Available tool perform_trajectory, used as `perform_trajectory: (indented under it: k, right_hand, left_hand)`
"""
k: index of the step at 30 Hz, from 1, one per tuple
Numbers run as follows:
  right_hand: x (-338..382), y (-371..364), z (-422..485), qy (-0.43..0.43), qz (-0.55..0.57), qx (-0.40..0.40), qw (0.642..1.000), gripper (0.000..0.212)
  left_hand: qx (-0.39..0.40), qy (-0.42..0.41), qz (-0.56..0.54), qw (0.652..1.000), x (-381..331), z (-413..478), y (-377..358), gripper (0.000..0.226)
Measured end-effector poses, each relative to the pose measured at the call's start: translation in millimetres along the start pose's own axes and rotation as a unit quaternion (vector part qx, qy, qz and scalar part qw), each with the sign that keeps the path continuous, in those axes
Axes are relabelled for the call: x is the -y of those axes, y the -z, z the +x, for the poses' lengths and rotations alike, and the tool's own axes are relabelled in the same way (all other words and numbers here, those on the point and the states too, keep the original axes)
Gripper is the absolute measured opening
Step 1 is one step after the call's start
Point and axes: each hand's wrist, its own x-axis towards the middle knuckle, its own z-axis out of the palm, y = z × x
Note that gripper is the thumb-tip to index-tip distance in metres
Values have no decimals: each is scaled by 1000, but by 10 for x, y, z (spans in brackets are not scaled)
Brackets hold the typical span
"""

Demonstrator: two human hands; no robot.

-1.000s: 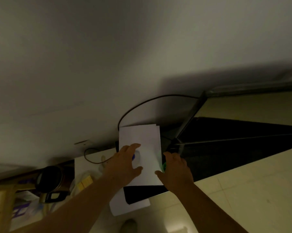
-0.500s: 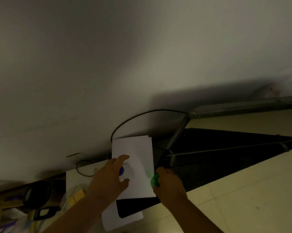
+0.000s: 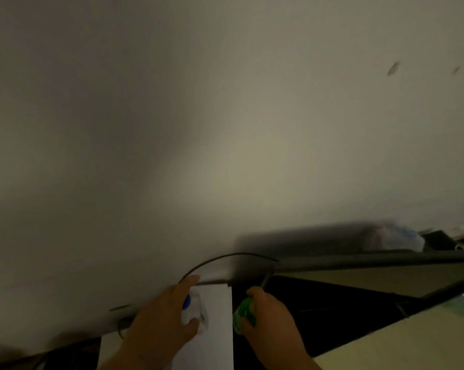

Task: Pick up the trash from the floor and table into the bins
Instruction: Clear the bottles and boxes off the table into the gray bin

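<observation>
Left hand (image 3: 164, 325) has its fingers curled round a clear bottle (image 3: 197, 313) w/ blue cap. Right hand (image 3: 273, 327) has its fingers wrapped round a green thing (image 3: 243, 315). Both prob. light, crushable and slick, so grip mid-body.

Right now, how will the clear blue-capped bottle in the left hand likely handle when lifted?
The clear bottle looks empty, with the white paper showing through it, so it is probably light. Its thin-looking wall may dent if the left hand squeezes. Being round, it would likely roll if laid on its side.
</observation>
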Motion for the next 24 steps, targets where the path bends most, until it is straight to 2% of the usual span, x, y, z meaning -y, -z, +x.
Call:
perform_trajectory:
  k: [4,10,16,19,24]
  right_hand:
    - [273,468,-122,18,-19,5,1000,47]
    - [307,923,-212,73,-52,5,996,49]
    - [219,1293,-235,167,-96,52,980,66]
    - [321,1405,-318,202,-114,74,970,72]
    - [961,1305,-564,280,-114,123,945,61]
  left_hand:
    - [-12,3,19,1000,-400,-102,439,90]
    - [-31,49,66,996,-986,-315,686,88]
    - [-28,131,-1,991,-1346,-612,751,96]
    - [-70,175,-7,982,-1457,-960,849,94]
    - [-223,242,40,943,-1472,-2029,1093,73]
